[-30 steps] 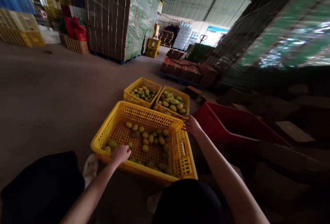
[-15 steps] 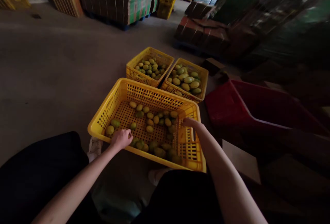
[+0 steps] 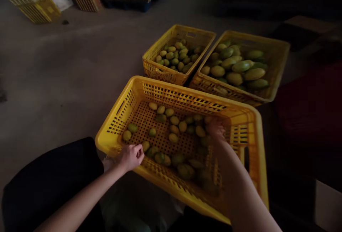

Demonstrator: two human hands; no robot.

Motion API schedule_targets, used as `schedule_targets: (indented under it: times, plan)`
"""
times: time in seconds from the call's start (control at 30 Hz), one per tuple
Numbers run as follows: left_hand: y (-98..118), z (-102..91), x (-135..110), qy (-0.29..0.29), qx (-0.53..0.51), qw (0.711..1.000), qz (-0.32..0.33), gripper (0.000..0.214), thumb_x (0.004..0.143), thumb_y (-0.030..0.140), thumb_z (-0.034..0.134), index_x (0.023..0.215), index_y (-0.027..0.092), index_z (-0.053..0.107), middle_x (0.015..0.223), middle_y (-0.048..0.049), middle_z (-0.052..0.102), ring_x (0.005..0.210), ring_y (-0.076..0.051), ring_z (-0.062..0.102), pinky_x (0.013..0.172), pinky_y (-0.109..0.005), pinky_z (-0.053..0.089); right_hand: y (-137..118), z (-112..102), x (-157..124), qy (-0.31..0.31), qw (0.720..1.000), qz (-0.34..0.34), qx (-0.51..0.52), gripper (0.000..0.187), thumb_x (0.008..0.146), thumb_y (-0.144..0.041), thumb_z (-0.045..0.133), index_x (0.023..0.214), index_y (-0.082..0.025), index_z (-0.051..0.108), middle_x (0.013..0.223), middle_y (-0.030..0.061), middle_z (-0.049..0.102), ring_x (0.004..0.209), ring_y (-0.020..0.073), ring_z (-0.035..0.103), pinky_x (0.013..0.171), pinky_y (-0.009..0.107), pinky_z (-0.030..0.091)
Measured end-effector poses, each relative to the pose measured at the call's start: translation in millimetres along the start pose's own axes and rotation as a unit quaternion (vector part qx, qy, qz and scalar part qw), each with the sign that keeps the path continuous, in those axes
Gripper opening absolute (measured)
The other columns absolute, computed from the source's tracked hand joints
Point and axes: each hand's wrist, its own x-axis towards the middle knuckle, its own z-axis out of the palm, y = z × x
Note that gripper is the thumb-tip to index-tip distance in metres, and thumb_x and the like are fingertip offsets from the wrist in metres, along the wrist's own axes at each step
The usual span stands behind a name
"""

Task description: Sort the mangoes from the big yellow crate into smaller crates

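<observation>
Near crate (image 3: 187, 91): yellow plastic, rectangular, open-topped; walls pierced by rows of slots, floor by a grid of small holes; long handle openings in both end walls. Seated in front of the two far crates.
Fruits in near crate (image 3: 173, 138): oval, smooth-looking, dull yellow to green; several show both colours. Shading darkens those at the near right.
Fruit layout: single layer over most of the floor, with bare grid between groups. One pair lies at the left end, a short row by the far wall, a cluster at centre, a line along the near wall, and a denser group at the right.
Left hand (image 3: 130, 158): at the near rim, left portion; fingers curled into a loose fist, one fruit just beyond the knuckles. Cannot tell whether anything is gripped.
Right hand (image 3: 216, 128): reaches inside the crate, toward the right end, beside the dense fruit group. Fingers dim and blurred; cannot tell how far open or whether a fruit is held.
Far left crate (image 3: 165, 76): yellow; holds piled green and yellow fruits.
Far right crate (image 3: 279, 68): yellow; holds piled fruits, several longer and greener.
Floor (image 3: 88, 72): grey, dimly lit.
</observation>
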Motion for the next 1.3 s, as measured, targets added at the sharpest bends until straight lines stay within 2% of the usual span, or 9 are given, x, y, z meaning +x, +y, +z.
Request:
schedule_targets:
  times: [0.17, 0.33, 0.43, 0.6, 0.7, 0.8, 0.9, 1.1, 1.3]
  plan:
    - [1.0, -0.8, -0.6, 0.003, -0.003, 1.000, -0.003, 0.018, 0.085, 0.024, 0.048, 0.072, 0.021, 0.060, 0.069, -0.0031, 0.066, 0.068, -0.017, 0.061, 0.060, -0.026, 0.035, -4.1, -8.0, -13.0, 0.065, 0.990, -0.071, -0.105, 0.049, 0.065, 0.004, 0.066, 0.109, -0.016, 0.054, 0.137, 0.0279, 0.043, 0.139, 0.0448, 0.028, 0.100, 0.063, 0.032]
    - [1.4, -1.9, -0.6, 0.013, -0.001, 1.000, -0.003, 0.020, 0.086, 0.025, 0.048, 0.073, 0.020, 0.063, 0.071, -0.0038, 0.068, 0.069, -0.017, 0.063, 0.062, -0.026, 0.036, -2.6, -1.8, -35.9, 0.048, 0.962, -0.121, -0.240, 0.046, 0.063, -0.008, 0.078, 0.105, -0.015, 0.059, 0.119, 0.0261, 0.060, 0.129, 0.0455, 0.044, 0.100, 0.064, 0.033]
    - [1.4, -2.4, -1.2, 0.029, -0.001, 1.000, 0.006, 0.020, 0.086, 0.026, 0.048, 0.075, 0.019, 0.064, 0.070, -0.0041, 0.069, 0.069, -0.017, 0.064, 0.062, -0.026, 0.038, -11.3, 6.1, -50.3, 0.018, 0.955, -0.079, -0.286, 0.029, 0.065, -0.024, 0.078, 0.088, -0.015, 0.062, 0.104, 0.0253, 0.065, 0.121, 0.0456, 0.051, 0.092, 0.056, 0.044]
    - [0.7, -1.9, -4.5, 0.066, -0.021, 0.997, 0.026, 0.020, 0.087, 0.028, 0.047, 0.087, 0.020, 0.065, 0.069, -0.0033, 0.068, 0.067, -0.019, 0.065, 0.065, -0.028, 0.045, -37.8, 25.3, -105.8, -0.164, 0.932, -0.080, -0.313, 0.026, 0.067, -0.037, 0.075, 0.065, -0.017, 0.059, 0.069, 0.0108, 0.065, 0.099, 0.0353, 0.065, 0.073, 0.036, 0.053]
    - [-2.5, -0.2, -6.2, 0.106, -0.051, 0.991, 0.064, 0.037, 0.086, 0.036, 0.051, 0.119, 0.020, 0.058, 0.100, -0.0080, 0.071, 0.086, -0.022, 0.067, 0.076, -0.032, 0.050, -44.4, 50.9, -161.5, -0.308, 0.908, -0.088, -0.270, 0.024, 0.072, -0.038, 0.070, 0.068, -0.017, 0.060, 0.062, 0.0038, 0.065, 0.068, 0.0211, 0.067, 0.058, 0.027, 0.051]
    - [-7.6, 3.1, -5.2, 0.139, -0.083, 0.978, 0.129, 0.076, 0.078, 0.046, 0.063, 0.144, 0.020, 0.035, 0.142, -0.0144, 0.049, 0.117, -0.027, 0.057, 0.092, -0.036, 0.049, -44.9, 83.5, -212.9, -0.442, 0.868, -0.059, -0.219, 0.026, 0.076, -0.043, 0.064, 0.074, -0.017, 0.062, 0.050, 0.0008, 0.061, 0.043, 0.0150, 0.058, 0.046, 0.025, 0.048]
    - [-11.0, 6.1, -1.5, 0.135, -0.093, 0.977, 0.137, 0.085, 0.073, 0.047, 0.069, 0.145, 0.019, 0.034, 0.143, -0.0156, 0.046, 0.122, -0.030, 0.053, 0.096, -0.039, 0.048, -43.4, 108.7, -241.8, -0.516, 0.839, -0.048, -0.167, 0.027, 0.081, -0.044, 0.054, 0.072, -0.020, 0.062, 0.048, 0.0005, 0.060, 0.046, 0.0139, 0.060, 0.050, 0.022, 0.048]
    - [-9.1, 7.8, 5.7, 0.115, -0.061, 0.988, 0.089, 0.022, 0.079, 0.026, 0.061, 0.098, 0.017, 0.067, 0.104, -0.0095, 0.063, 0.105, -0.025, 0.057, 0.093, -0.034, 0.048, -36.7, 119.1, -226.2, -0.624, 0.766, -0.085, -0.131, 0.031, 0.080, -0.038, 0.043, 0.070, -0.020, 0.066, 0.072, 0.0078, 0.073, 0.072, 0.0217, 0.070, 0.072, 0.033, 0.054]
    - [-7.2, 11.0, 5.4, 0.125, -0.060, 0.989, 0.043, 0.021, 0.077, 0.022, 0.058, 0.095, 0.018, 0.066, 0.103, -0.0075, 0.062, 0.096, -0.022, 0.059, 0.083, -0.032, 0.052, -27.4, 147.2, -159.8, -0.456, 0.824, -0.200, -0.270, 0.025, 0.077, -0.029, 0.053, 0.093, -0.019, 0.069, 0.096, 0.0092, 0.072, 0.094, 0.0256, 0.066, 0.078, 0.035, 0.051]
